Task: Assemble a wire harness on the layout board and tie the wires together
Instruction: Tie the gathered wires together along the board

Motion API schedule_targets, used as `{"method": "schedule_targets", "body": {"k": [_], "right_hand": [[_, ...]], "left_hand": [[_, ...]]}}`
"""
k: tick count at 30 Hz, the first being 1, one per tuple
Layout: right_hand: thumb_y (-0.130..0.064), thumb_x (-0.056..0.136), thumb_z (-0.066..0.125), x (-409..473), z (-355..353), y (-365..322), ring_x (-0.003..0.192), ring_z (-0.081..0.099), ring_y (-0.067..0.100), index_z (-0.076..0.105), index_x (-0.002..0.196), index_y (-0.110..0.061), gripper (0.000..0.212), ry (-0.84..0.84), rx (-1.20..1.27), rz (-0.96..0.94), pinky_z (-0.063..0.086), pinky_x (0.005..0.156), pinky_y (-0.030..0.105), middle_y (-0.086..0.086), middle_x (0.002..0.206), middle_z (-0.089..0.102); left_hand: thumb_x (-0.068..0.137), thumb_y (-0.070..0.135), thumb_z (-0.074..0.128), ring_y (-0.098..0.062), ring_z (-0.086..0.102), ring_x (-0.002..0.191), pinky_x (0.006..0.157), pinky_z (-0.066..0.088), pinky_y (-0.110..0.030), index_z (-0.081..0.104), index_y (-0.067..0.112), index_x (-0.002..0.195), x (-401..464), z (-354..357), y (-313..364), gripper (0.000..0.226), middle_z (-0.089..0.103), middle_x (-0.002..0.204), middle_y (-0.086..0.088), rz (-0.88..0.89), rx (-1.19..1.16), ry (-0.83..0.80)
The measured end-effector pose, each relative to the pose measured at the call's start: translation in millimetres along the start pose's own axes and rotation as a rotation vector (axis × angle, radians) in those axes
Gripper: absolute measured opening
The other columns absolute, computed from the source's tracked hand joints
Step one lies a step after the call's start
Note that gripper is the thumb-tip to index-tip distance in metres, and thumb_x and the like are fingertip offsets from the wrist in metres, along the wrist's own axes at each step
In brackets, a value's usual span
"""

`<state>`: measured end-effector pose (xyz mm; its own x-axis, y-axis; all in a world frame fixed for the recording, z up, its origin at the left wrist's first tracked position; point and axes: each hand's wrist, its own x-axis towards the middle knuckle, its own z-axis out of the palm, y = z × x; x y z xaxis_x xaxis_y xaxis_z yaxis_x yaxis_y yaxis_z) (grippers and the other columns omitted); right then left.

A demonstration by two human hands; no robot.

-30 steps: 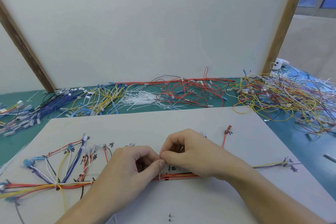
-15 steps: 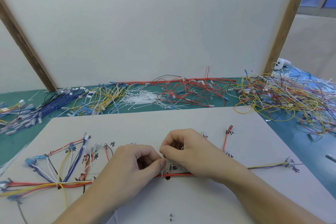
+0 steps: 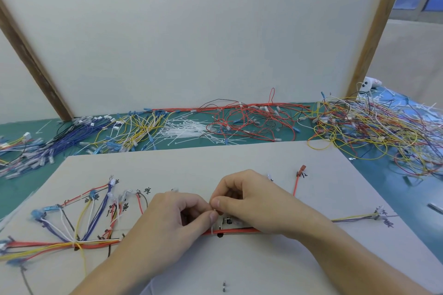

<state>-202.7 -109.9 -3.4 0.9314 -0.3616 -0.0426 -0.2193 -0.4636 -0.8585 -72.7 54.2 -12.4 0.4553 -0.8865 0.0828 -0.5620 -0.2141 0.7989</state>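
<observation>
Wire harness (image 3: pixel 230 231) lies along the layout board (image 3: pixel 263 270); over its middle both hands, left hand (image 3: pixel 172 220) and right hand (image 3: pixel 251 201), stay pinched on a white cable tie (image 3: pixel 214 219), hardly shifted, probably mid-tightening.

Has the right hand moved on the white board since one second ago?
No. The right hand stays the same distance left of the short red wire with a red terminal, still pinching the thin white cable tie with the left hand.

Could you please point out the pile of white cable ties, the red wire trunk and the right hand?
Cable ties (image 3: pixel 185 130), head view, pile's middle.
Red wire trunk (image 3: pixel 236 231), head view, stretch between hands.
Right hand (image 3: pixel 251 199), head view, knuckles.
</observation>
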Motion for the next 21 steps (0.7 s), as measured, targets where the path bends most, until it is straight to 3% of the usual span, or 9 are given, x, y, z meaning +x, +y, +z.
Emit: {"method": "schedule_targets", "body": {"k": [4,13,21], "right_hand": [[-0.022,0.098,0.065,-0.5,1.0,-1.7,0.055,0.055,-0.005,0.072,0.087,-0.025,0.013,-0.007,-0.003,-0.014,0.040,0.054,0.010,-0.018,0.066,0.068],[-0.010,0.100,0.061,0.8,4.0,-2.4,0.059,0.063,0.003,0.069,0.084,-0.022,0.022,0.021,0.115,0.029,0.047,0.054,0.019,-0.007,0.071,0.071],[-0.015,0.102,0.062,0.9,1.8,-1.6,0.069,0.067,0.011,0.070,0.088,-0.023,0.017,-0.003,0.162,0.019,0.050,0.059,0.022,-0.003,0.077,0.073]], "left_hand": [[0.090,0.036,0.076,-0.003,0.043,0.051,0.049,0.031,-0.016,0.079,0.031,0.080,1.2,-1.0,-1.2,0.012,0.068,0.064,0.001,0.004,-0.007,-0.009],[0.090,0.037,0.077,-0.003,0.042,0.051,0.050,0.029,-0.016,0.081,0.036,0.083,1.8,-2.2,-4.2,0.008,0.065,0.061,0.010,0.025,-0.038,-0.081],[0.089,0.039,0.077,-0.002,0.046,0.050,0.048,0.030,-0.011,0.079,0.036,0.082,-0.4,2.5,-5.9,0.008,0.065,0.060,0.014,0.047,0.017,-0.038]]}}
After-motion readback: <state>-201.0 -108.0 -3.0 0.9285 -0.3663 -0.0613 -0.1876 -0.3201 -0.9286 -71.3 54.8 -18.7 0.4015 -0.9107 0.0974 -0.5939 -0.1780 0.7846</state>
